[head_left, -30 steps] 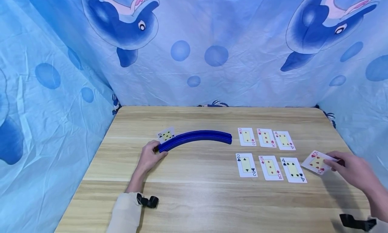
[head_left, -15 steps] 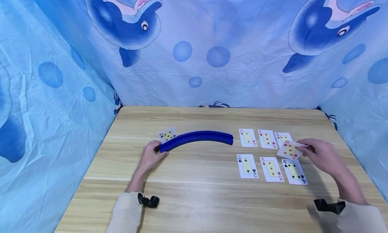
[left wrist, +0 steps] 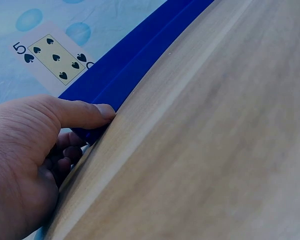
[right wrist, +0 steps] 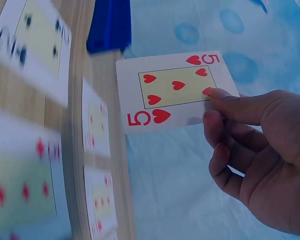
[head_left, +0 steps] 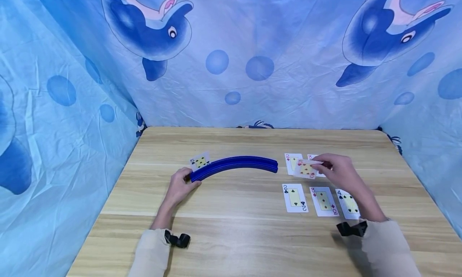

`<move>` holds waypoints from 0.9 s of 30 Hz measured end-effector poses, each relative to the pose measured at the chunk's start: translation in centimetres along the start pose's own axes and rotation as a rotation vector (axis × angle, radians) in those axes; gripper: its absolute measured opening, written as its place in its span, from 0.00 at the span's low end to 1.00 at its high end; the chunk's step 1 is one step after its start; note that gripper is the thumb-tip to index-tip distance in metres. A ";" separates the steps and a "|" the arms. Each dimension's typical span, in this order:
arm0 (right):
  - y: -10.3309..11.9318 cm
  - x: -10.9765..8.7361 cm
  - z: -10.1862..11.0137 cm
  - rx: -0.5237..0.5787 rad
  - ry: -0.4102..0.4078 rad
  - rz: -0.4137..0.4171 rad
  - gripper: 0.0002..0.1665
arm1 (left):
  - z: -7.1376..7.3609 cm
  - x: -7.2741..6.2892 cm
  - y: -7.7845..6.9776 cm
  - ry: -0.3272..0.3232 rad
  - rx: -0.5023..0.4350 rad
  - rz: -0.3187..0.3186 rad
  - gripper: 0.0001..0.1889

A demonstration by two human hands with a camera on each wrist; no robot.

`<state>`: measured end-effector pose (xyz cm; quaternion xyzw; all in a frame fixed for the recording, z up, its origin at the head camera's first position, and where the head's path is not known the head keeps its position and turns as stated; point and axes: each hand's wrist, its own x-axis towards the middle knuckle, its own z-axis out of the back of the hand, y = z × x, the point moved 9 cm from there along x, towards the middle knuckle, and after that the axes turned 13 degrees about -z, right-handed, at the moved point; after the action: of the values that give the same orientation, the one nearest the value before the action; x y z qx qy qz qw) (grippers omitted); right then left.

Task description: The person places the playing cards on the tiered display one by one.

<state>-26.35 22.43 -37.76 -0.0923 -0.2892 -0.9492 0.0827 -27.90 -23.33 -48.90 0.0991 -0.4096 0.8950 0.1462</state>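
Note:
A curved blue card holder [head_left: 234, 163] lies on the wooden table, and my left hand [head_left: 180, 183] grips its left end, thumb over the front in the left wrist view. Upright in the holder, close to that hand, stands a five of spades [left wrist: 52, 57]. My right hand [head_left: 339, 170] pinches a five of hearts [right wrist: 177, 90] by one edge between thumb and fingers. In the head view this card is in the air over the back row, partly covering the two of diamonds [head_left: 290, 160] and the three of hearts [head_left: 312, 156].
In the front row lie a two of clubs [head_left: 294, 198], a three of diamonds [head_left: 324, 201] and a four of spades [head_left: 347, 204], the last partly behind my right forearm. A blue dolphin-print cloth [head_left: 260, 100] hangs behind and beside the table [head_left: 231, 237].
My right hand has carried the five of hearts leftward from the table's right side to above the back row of cards. My left hand stays on the card holder.

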 end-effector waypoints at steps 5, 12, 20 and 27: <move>2.5 1.3 -2.2 0.072 0.058 0.027 0.08 | 0.1 0.0 -0.1 -0.007 -0.006 -0.004 0.18; 5.8 2.6 -4.9 0.163 0.125 0.055 0.10 | 0.1 -0.1 0.0 -0.006 -0.001 -0.002 0.18; 10.1 3.6 -7.6 0.194 0.161 0.121 0.10 | 0.1 -0.1 0.1 -0.010 0.015 -0.009 0.17; 13.6 4.6 -9.8 0.214 0.180 0.187 0.10 | 0.0 -0.1 0.1 0.001 0.009 0.006 0.18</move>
<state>-29.16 5.25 -37.46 -0.0242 -0.3703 -0.9056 0.2055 -27.87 -23.38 -49.03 0.0981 -0.4056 0.8974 0.1431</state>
